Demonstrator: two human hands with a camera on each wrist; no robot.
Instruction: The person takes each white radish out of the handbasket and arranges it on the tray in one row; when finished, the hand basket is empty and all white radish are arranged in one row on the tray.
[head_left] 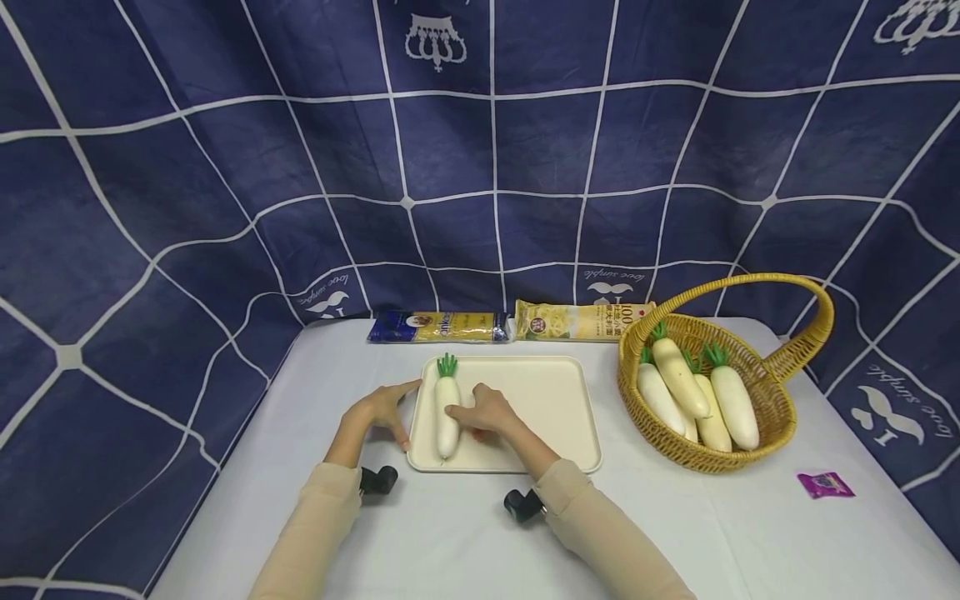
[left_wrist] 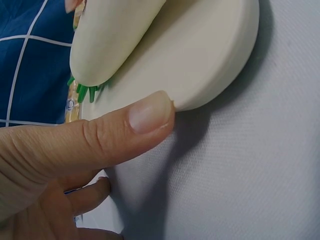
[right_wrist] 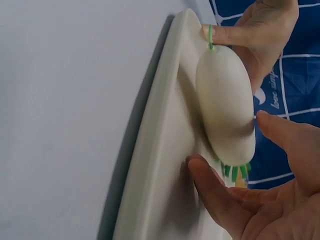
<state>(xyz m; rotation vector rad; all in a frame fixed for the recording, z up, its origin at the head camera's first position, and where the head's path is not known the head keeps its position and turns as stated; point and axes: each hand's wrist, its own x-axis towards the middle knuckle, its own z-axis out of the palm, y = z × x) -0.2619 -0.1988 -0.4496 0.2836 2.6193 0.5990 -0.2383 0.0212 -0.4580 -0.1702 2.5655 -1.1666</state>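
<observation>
A white radish (head_left: 447,417) with a short green top lies lengthwise on the left part of a cream tray (head_left: 543,408). My left hand (head_left: 380,410) is spread at the tray's left side; in the left wrist view its thumb (left_wrist: 147,117) lies right at the rim. Over the tray, just right of the radish, is my right hand (head_left: 491,412). In the right wrist view its thumb and fingers are parted, with the thumb tip close to the radish (right_wrist: 225,100) and a fingertip (right_wrist: 197,162) low over the tray floor. Neither hand grips the radish.
A wicker basket (head_left: 637,429) with a tall handle holds several white radishes (head_left: 735,408) at the right. Behind the tray lie a blue-and-yellow pasta packet (head_left: 438,327) and a yellow noodle packet (head_left: 577,321). A small purple sachet (head_left: 825,485) lies near the table's right edge.
</observation>
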